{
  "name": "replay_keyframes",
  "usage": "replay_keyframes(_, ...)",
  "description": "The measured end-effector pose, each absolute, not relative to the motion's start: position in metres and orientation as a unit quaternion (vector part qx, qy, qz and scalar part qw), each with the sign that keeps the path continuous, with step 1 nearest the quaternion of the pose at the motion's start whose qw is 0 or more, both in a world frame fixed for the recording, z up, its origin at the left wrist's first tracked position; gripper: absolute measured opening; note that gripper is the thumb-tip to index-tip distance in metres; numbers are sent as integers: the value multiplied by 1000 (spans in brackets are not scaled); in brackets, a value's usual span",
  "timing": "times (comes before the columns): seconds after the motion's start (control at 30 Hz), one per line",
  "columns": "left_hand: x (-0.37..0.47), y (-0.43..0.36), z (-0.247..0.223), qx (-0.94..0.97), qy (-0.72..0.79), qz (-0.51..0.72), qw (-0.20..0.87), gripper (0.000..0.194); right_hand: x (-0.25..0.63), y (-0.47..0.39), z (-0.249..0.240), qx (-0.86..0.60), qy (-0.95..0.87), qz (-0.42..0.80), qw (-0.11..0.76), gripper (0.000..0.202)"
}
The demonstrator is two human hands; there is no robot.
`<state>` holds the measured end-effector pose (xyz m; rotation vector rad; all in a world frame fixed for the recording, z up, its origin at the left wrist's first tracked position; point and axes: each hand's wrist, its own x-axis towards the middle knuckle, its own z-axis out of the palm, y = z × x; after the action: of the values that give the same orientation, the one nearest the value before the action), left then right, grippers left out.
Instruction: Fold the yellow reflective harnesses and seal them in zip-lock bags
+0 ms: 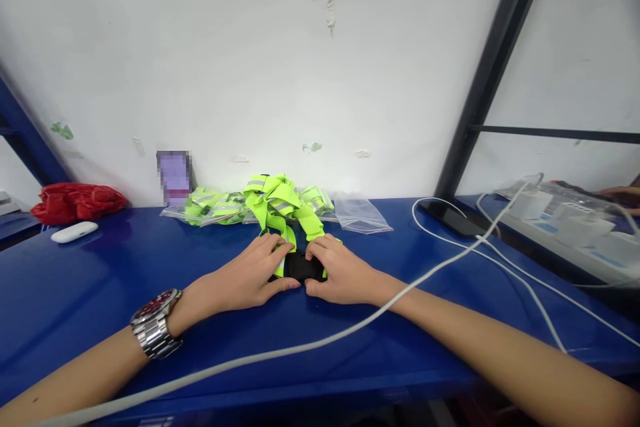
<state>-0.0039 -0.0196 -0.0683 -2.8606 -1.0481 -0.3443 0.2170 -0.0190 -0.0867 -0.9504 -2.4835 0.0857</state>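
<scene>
Neon yellow-green straps [280, 203] with grey reflective stripes lie in a loose heap at the middle of the blue table. Their near end runs down to a black piece [303, 267], whose exact form is partly covered by fingers. My left hand [257, 270], with a metal watch on its wrist, grips the left side of this black piece and the strap beside it. From the right, my right hand [340, 270] holds the other side with curled fingers and thumb. Both hands rest low over the table, a small gap between them.
Clear bags with more neon straps [215, 207] lie by the wall, beside a flat plastic bag [361, 213]. A red bag [77, 202], white case [75, 232] and propped phone [175, 177] are left. A white cable [320, 341] crosses in front; a dark phone [453, 219] lies right.
</scene>
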Motion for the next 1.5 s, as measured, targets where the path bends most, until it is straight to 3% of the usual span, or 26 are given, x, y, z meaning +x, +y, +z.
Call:
replay_keyframes(0.13,-7,-20,-70,-935,-324,-136,55,52,219,-19,-84,-323,-921,20,218,18)
replay_keyframes(0.37,-5,-19,-69,-938,-307,-151,53,54,222,-18,-88,-336,-897,103,269,22)
replay_keyframes(0.63,-4,-21,-65,-940,-286,-172,67,53,222,-17,-86,-325,-901,93,272,18)
replay_keyframes(0.87,-8,-18,-62,-929,-325,-166,67,51,232,-17,-75,-324,-909,90,246,30)
replay_keyframes(1.07,-14,-17,-60,-915,-374,-148,26,55,248,-10,-69,-317,-898,161,261,65)
replay_keyframes(1.27,-36,-5,-60,-888,-410,-202,49,59,268,6,-71,-360,-860,173,319,66)
replay_keyframes(1.5,-32,-7,-66,-899,-333,-269,89,60,257,1,-70,-285,-882,180,330,70)
